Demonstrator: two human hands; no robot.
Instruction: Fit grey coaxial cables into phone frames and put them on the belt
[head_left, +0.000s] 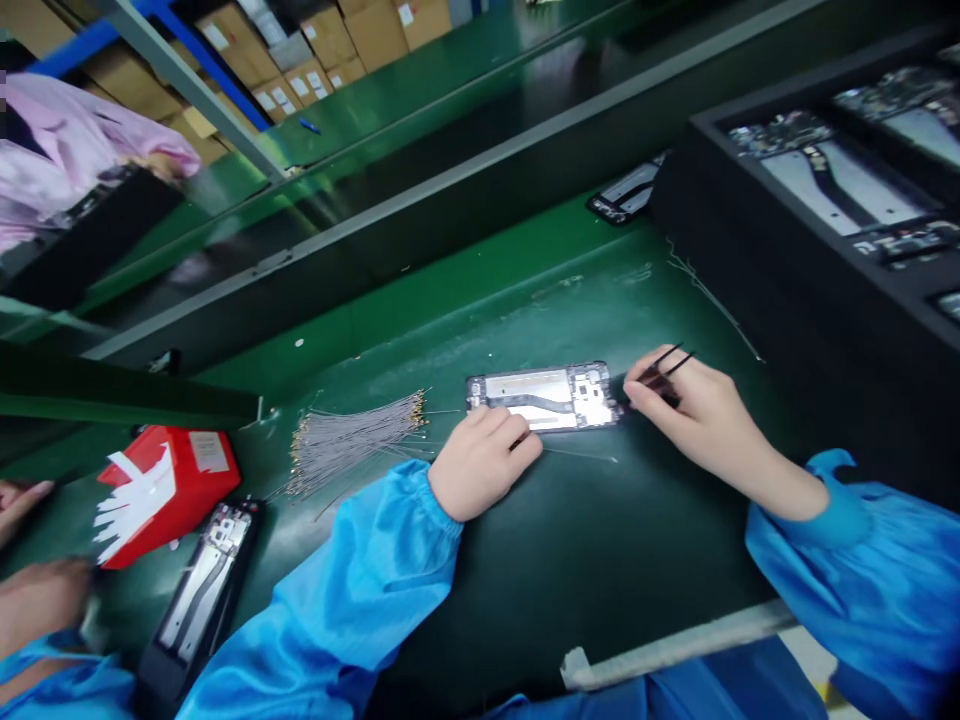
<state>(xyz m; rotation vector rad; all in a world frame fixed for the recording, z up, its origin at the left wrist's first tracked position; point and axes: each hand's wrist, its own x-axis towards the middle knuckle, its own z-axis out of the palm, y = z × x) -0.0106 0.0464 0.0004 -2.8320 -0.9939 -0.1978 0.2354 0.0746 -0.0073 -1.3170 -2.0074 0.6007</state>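
Observation:
An opened phone body [536,385], with a silvery inner plate and a dark flex cable, lies flat on the green bench. My left hand [484,460] is closed on its lower left edge, the fingers curled over the rim and steadying it. Just off the phone's right end, my right hand [686,400] pinches black tweezers [667,368], whose two prongs stick up past the fingers. What the right thumb and forefinger touch at the phone's edge is too small to make out. Left of the phone is a bundle of thin grey cables [356,440] with gold-coloured ends.
A black tray [795,250] of opened phones stands at right, another phone [626,190] beside it. Left are a red box [202,470] with white strips and a phone on a black holder [206,585]. Co-workers' hands [45,600] show at far left; a pink-sleeved person stands opposite.

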